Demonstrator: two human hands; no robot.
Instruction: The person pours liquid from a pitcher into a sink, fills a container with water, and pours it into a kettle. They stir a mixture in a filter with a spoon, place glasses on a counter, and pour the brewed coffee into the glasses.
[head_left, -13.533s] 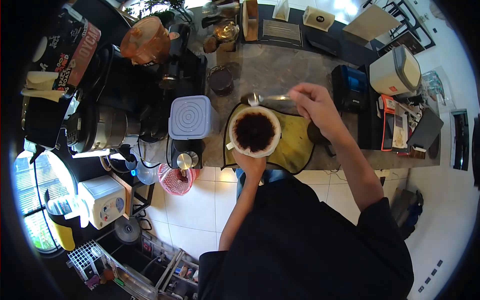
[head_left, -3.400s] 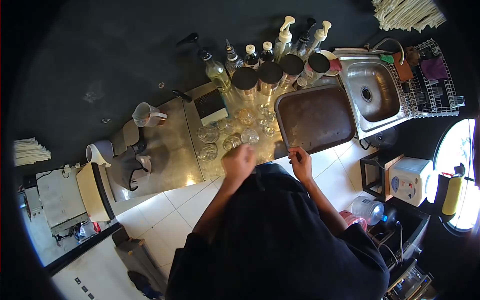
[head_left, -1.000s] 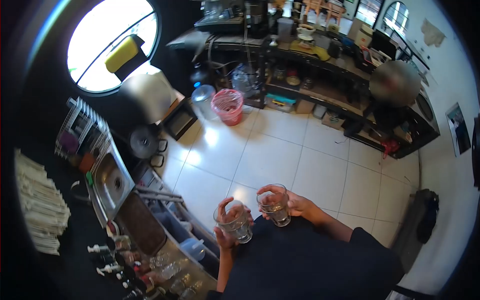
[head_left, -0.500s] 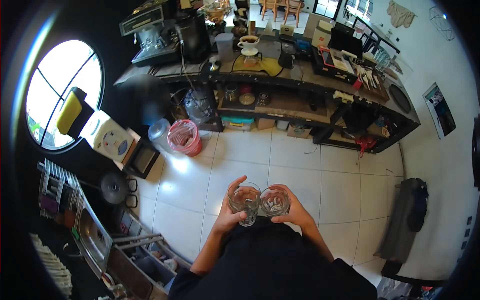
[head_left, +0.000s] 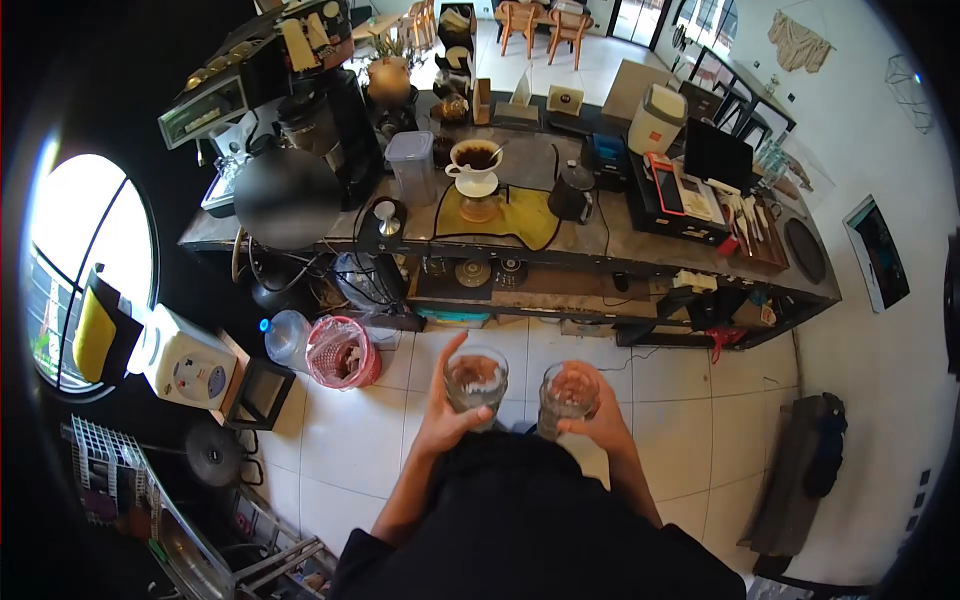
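Note:
My left hand (head_left: 446, 412) is wrapped round a clear drinking glass (head_left: 477, 378), its thumb across the near side. A second clear glass (head_left: 568, 392) is in my right hand (head_left: 602, 420), with the fingers behind it and the thumb in front. Both glasses are held in front of my body over the tiled floor, a small gap between them. On the counter ahead, a white coffee dripper (head_left: 474, 168) with dark coffee in it sits above a glass server (head_left: 481, 207) on a yellow cloth (head_left: 535, 222).
The long counter (head_left: 400, 222) crosses ahead, holding an espresso machine (head_left: 215, 110), a black kettle (head_left: 572, 192) and a tray of utensils (head_left: 752, 235). A red waste basket (head_left: 368, 368) and a water bottle (head_left: 287, 338) stand on the floor at left. A bench (head_left: 790, 480) is at right.
The counter appears closer, and the view has tilted up. My hands have moved apart, so the two glasses, nearly touching before, now have a gap between them.

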